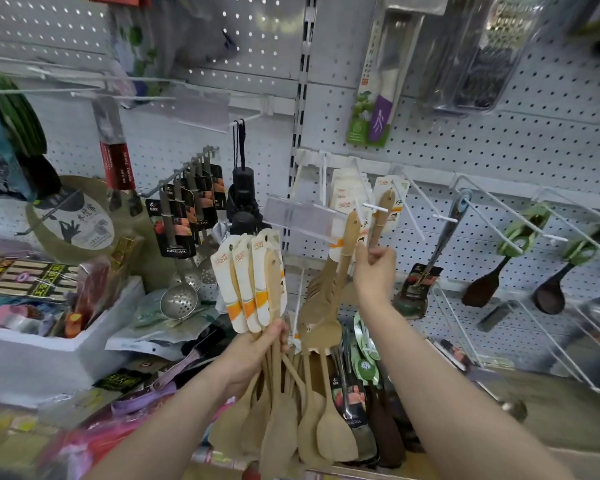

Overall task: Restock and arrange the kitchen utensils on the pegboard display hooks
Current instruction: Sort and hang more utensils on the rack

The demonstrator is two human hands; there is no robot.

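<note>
The white pegboard fills the wall, and its long wire hooks stand out toward the person. The left hand grips a bundle of wooden spatulas. Its fingers are curled round the handles near the middle, the card sleeves point upward and the flat blades hang down below the wrist. These are light, stiff, dry pieces of wood, so I judge they will not bend or slip much. Many together in one fist can fan out and slide against each other, so a firm hold close under the sleeves seems best. The right hand is raised to the board and pinches a single spatula by its thin handle, a little under the top end, between the thumb and the first fingers. This place is good, because near the top the hand can steer the small hanging hole. Just to the left, other hanging spatulas are on the board, and the single one is at the white tip of a hook. Whether its hole is over the wire, I cannot tell. The card sleeves are probably the weak part: they may tear at the punched hole if pulled sideways, so each piece should travel straight along the wire.
</note>
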